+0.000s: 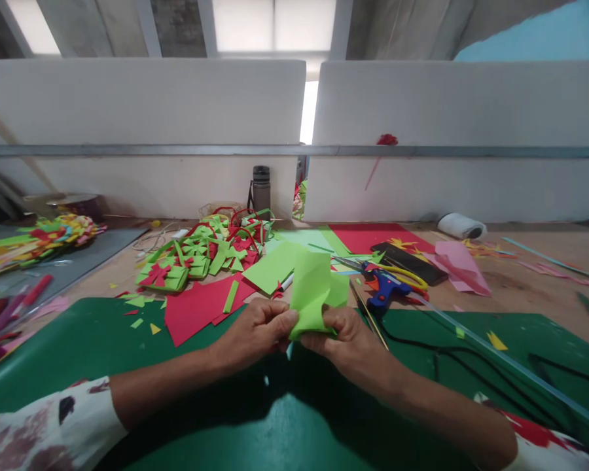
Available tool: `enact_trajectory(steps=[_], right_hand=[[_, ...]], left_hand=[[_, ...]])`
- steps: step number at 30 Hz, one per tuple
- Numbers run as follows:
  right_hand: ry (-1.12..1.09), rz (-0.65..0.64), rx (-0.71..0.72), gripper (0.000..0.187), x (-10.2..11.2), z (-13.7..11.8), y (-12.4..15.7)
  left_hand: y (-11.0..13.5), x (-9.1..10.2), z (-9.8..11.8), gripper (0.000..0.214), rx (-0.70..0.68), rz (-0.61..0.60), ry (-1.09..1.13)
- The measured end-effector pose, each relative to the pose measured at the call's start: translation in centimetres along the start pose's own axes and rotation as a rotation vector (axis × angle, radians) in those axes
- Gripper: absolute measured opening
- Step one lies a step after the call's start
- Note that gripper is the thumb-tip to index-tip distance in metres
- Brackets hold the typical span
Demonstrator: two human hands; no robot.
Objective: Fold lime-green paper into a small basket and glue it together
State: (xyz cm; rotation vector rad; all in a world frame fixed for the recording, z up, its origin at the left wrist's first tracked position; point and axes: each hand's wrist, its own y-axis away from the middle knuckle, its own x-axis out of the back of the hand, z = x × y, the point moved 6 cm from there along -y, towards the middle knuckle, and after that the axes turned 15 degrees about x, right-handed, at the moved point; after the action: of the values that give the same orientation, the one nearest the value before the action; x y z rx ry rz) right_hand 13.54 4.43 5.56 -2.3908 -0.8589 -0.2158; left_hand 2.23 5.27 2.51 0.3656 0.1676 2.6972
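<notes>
A folded piece of bright green paper point(310, 288) is held upright over the green mat point(186, 405). My left hand point(258, 330) pinches its lower left edge between thumb and fingers. On the other side, my right hand point(346, 337) grips the lower right part, its fingertips partly behind the paper. Just beyond lie a flat green sheet point(269, 269) and red paper pieces point(189, 311). To the right of my right hand rests a blue glue gun point(387, 288) with a clear glue stick in its back.
Small green and red paper bags point(169, 273) are heaped at left centre, with a dark bottle point(262, 190) behind. A phone point(412, 261), yellow-handled scissors point(410, 275) and a white roll point(461, 226) lie right. A black cord point(451, 350) crosses the mat. Paper flowers point(53, 232) lie far left.
</notes>
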Motion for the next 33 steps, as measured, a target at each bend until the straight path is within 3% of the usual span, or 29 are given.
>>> enact_trajectory(steps=[6, 14, 19, 22, 25, 28, 30, 33], right_hand=[[-0.037, 0.013, -0.021, 0.016, -0.7, 0.6, 0.2], [0.228, 0.106, -0.004, 0.012, 0.8, -0.3, -0.2], [0.514, 0.073, 0.061, 0.016, 1.6, -0.4, -0.3], [0.699, -0.010, -0.021, 0.015, 1.6, 0.4, -0.3], [0.696, 0.019, -0.082, 0.011, 1.9, 0.7, -0.4], [0.554, 0.105, -0.062, 0.012, 2.3, 0.4, -0.6], [0.475, 0.159, -0.064, 0.016, 2.4, 0.2, -0.5], [0.379, 0.193, -0.057, 0.017, 2.2, -0.1, -0.3]], left_hand=[[0.5, 0.3, 0.5, 0.041, -0.101, 0.134, -0.106], [0.7, 1.0, 0.5, 0.041, -0.156, 0.272, -0.142], [2.4, 1.2, 2.3, 0.026, -0.479, 0.461, -0.377], [3.1, 0.8, 3.0, 0.012, -0.589, 0.506, -0.479], [3.0, 0.7, 3.1, 0.030, -0.541, 0.519, -0.502], [1.9, 1.1, 2.3, 0.021, -0.323, 0.488, -0.414], [0.9, 1.1, 1.4, 0.014, -0.169, 0.407, -0.274], [0.3, 0.7, 0.9, 0.008, -0.116, 0.302, -0.089]])
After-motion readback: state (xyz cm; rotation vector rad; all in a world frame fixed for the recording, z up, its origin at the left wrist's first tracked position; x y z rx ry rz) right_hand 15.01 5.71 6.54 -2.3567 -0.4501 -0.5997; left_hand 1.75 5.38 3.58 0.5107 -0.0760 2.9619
